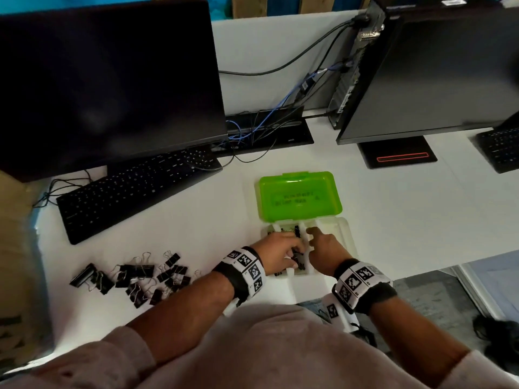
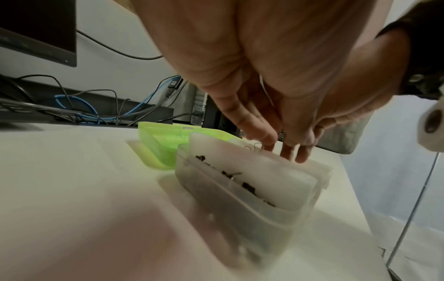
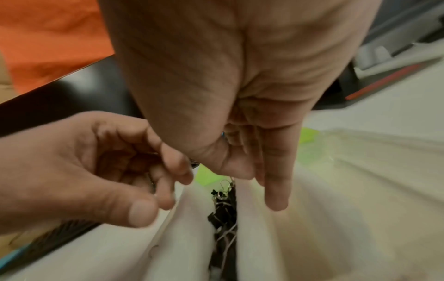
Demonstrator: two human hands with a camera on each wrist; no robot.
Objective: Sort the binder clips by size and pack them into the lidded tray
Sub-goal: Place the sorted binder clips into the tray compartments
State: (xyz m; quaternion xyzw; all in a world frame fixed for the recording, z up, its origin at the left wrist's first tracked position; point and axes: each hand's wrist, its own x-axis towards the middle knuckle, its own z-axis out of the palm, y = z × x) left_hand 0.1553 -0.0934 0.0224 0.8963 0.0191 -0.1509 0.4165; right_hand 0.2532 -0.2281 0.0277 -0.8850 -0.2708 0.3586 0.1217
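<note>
tray (image 1: 344, 230) – frosted translucent plastic | lid (image 1: 300, 196) – glossy green plastic | binder clips (image 1: 134, 273) – black, wire handles | desk (image 1: 393, 209) matt white

I see my left hand (image 2: 276, 91) reaching fingers-down over the translucent tray (image 2: 252, 192); black clips (image 2: 248, 187) lie inside, green lid (image 2: 163, 140) open at ten o'clock.

Translucent tray (image 1: 344, 228) open, green lid (image 1: 299, 196) flung back, black binder clips (image 1: 132, 273) heaped left

Black binder clips (image 1: 134, 273), lime-green lid (image 1: 299, 196), translucent white tray (image 1: 344, 228), white desk (image 1: 196, 220), black-and-white checkered wristbands (image 1: 248, 266)
</note>
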